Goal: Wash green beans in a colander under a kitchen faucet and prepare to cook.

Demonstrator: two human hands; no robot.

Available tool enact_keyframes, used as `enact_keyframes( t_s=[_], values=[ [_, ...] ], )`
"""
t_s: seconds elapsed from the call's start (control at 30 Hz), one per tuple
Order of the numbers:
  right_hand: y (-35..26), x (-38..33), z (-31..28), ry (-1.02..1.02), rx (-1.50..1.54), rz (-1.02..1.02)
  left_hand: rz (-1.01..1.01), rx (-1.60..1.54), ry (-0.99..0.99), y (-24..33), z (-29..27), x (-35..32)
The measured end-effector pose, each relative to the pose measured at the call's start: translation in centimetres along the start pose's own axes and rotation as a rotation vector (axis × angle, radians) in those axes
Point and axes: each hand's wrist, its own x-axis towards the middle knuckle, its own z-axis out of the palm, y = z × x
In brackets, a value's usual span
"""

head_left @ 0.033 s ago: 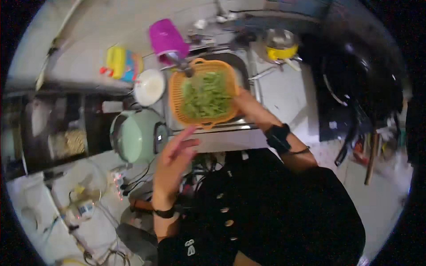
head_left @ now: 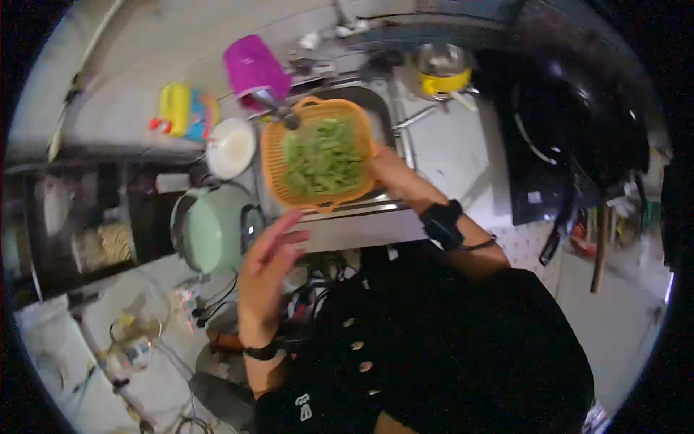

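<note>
An orange plastic basket (head_left: 274, 163) with slotted sides holds cut green vegetable pieces (head_left: 325, 155). It sits over a metal sink (head_left: 372, 108), beneath the tap (head_left: 286, 116). My right hand (head_left: 392, 171) grips the basket's right rim; its fingertips are partly hidden behind the edge. My left hand (head_left: 269, 271) hovers just in front of the basket's near side, empty, with its fingers stretched out and apart. Whether its fingertips touch the near handle I cannot tell.
Left of the sink stand a white bowl (head_left: 231, 148), a pale green pot (head_left: 206, 228) and a yellow-and-blue bottle (head_left: 184, 110). A purple container (head_left: 254, 69) is behind the tap. To the right are a yellow-banded pot (head_left: 442, 79) and a dark wok (head_left: 600, 130) on a stove.
The whole view has shifted slightly, so the scene sits a little further left. My right hand keeps its hold on the basket; my left hand stays open near it.
</note>
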Motion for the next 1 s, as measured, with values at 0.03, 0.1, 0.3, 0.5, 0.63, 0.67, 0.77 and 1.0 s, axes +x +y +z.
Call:
enact_keyframes(
  t_s=[0.03, 0.1, 0.3, 0.5, 0.63, 0.67, 0.77, 1.0],
  values=[
    [1.3, 0.4, -0.7, -0.004, 0.025, -0.021, -0.012, 0.005, 0.011, -0.4, -0.2, 0.3],
    [0.6, 0.5, -0.5, 0.065, -0.068, 0.147, -0.025, -0.011, 0.02, -1.4, -1.4, 0.9],
    [0.8, -1.3, 1.0, 0.212, -0.052, 0.08, 0.071, 0.13, 0.376, -6.0, -3.5, 3.9],
    [-1.7, -3.4, 3.1, 0.272, -0.083, 0.138, -0.263, -0.345, 0.008, -9.5, -4.5, 8.1],
    [-0.5, -3.3, 2.2, 0.305, -0.155, 0.058, -0.339, -0.593, -0.216, -11.0, -4.0, 10.8],
    [-0.6, -3.3, 2.1, 0.299, -0.117, 0.103, -0.319, -0.636, -0.209, -11.2, -3.8, 11.4],
    [-1.3, -3.6, 1.5, 0.271, -0.127, 0.187, -0.33, -0.653, -0.116, -11.4, -3.2, 12.8],
    [-13.1, -8.8, 0.9, 0.488, -0.331, -0.369, -0.342, -0.744, -0.05, -13.5, -3.8, 14.2]
  ],
)
